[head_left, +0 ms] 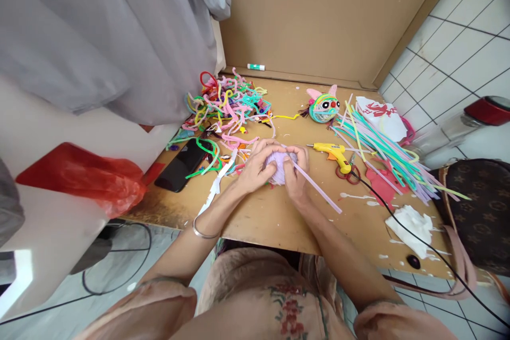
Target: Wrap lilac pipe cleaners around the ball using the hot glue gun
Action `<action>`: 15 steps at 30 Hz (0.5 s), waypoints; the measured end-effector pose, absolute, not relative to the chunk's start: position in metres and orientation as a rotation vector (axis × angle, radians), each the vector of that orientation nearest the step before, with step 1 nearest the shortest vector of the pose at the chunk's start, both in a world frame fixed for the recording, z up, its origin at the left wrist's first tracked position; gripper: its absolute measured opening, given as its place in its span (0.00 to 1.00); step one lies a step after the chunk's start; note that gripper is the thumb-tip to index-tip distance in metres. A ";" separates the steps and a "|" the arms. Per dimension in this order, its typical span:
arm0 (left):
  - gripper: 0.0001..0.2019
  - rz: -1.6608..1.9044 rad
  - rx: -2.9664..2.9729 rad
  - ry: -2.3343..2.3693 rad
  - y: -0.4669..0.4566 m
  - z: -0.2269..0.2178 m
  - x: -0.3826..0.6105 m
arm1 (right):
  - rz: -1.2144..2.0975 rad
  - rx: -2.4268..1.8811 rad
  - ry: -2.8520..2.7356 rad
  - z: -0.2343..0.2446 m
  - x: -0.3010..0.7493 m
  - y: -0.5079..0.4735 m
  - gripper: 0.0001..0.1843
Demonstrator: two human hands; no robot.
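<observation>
A lilac ball (pixel 279 169), wound with pipe cleaner, is held between both my hands above the wooden table. My left hand (pixel 255 170) curls round its left side, thumb at the front and fingers over the top. On the right side, my right hand (pixel 297 172) closes round the ball, its thumb pressed beside a loose lilac pipe cleaner (pixel 322 193) that sticks out toward the lower right. The underside of the ball is largely hidden. Just right of my hands lies a yellow hot glue gun (pixel 332 154).
Tangled pipe cleaners (pixel 229 103) cover the back left, near a black phone (pixel 181 164). A decorated ball (pixel 324 109) with pink ears sits at the back. Straight pipe cleaners (pixel 386 143), scissors (pixel 353 172) and white tissue (pixel 412 228) lie right. A black cord (pixel 392 212) crosses the right side.
</observation>
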State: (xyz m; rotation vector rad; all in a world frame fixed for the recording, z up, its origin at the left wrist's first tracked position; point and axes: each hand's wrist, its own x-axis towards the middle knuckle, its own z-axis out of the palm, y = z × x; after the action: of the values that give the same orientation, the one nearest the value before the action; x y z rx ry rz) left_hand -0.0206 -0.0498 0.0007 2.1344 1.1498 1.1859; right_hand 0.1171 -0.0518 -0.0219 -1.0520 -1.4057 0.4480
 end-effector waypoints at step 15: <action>0.21 1.127 2.243 1.125 -0.050 0.002 -0.023 | 0.432 -1.081 -1.467 -0.023 0.120 -0.051 0.10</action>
State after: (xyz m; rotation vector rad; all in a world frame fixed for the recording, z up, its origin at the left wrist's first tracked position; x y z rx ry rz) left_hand -0.0234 -0.0497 0.0017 2.2434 1.1247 1.1272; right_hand 0.1204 -0.0511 -0.0230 -1.0807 -1.4674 0.4321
